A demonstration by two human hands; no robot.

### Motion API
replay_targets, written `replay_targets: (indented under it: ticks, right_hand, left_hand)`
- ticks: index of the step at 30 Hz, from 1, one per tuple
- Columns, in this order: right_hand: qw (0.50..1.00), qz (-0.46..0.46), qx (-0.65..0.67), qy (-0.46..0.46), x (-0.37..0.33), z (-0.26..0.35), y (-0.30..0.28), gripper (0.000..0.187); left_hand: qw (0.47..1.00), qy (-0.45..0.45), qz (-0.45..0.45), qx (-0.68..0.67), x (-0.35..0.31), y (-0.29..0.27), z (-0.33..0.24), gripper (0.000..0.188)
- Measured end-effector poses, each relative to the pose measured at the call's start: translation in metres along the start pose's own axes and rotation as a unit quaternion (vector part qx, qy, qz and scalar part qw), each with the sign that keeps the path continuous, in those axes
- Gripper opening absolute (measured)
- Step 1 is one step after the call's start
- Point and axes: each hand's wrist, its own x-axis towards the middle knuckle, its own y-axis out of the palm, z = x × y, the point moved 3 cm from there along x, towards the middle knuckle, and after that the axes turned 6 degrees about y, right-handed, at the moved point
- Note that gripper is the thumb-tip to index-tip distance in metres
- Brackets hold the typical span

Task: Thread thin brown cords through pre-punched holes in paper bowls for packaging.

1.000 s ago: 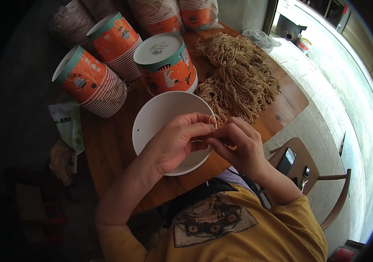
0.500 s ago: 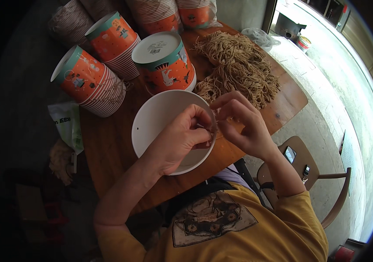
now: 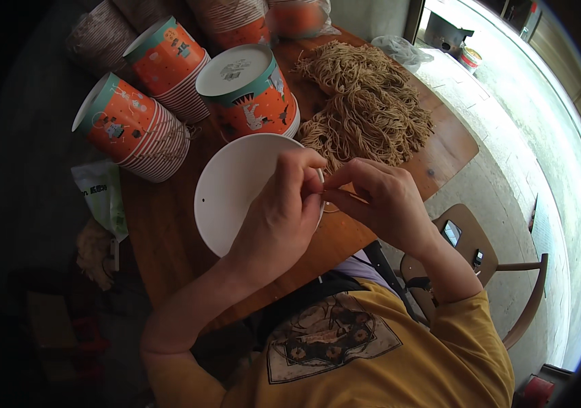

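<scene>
A white paper tub (image 3: pixel 232 183) stands with its mouth toward me, a small dark hole in its left wall. My left hand (image 3: pixel 277 204) reaches over the tub, with curled fingers pinched together at the right rim; what they grip is hidden. Just outside that same rim, my right hand (image 3: pixel 382 194) has thumb and forefinger pinched on a thin strand of cord, and its fingertips meet those of the left. Behind the right hand lies a loose heap of tan cords (image 3: pixel 372 102), partly against the tub.
Stacked orange-and-green paper tubs (image 3: pixel 249 95) stand upside down behind, with more tilted stacks (image 3: pixel 134 129) at left. A white-green packet (image 3: pixel 100 194) hangs by the table's left edge. On the right, a chair (image 3: pixel 467 234) holds a phone (image 3: pixel 451 233). The wooden table (image 3: pixel 450 146) ends there.
My fingertips have come together at the tub's right rim. The right hand's raised fingers have lowered and folded in. The left hand has turned, with its back more toward me.
</scene>
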Motion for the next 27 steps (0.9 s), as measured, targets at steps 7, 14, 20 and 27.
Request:
replay_targets:
  ticks: [7,14,20,27]
  right_hand:
    - [0.999,0.001,0.037,-0.009,-0.001,-0.003,0.008,0.012]
    - [0.999,0.026,0.04,0.016,0.002,0.0,0.009,0.013]
    - [1.0,0.022,0.02,0.007,0.001,0.002,0.007,0.014]
    - [1.0,0.005,0.014,-0.005,-0.001,-0.001,0.01,0.015]
  left_hand:
    - [0.997,0.064,0.036,0.015,0.005,-0.007,-0.007,0.052]
    - [0.999,-0.028,0.042,0.009,0.0,-0.012,-0.002,0.041]
    - [0.997,0.013,0.032,0.072,0.001,-0.008,0.002,0.025]
    - [0.974,0.066,0.028,0.216,0.002,-0.007,-0.007,0.022]
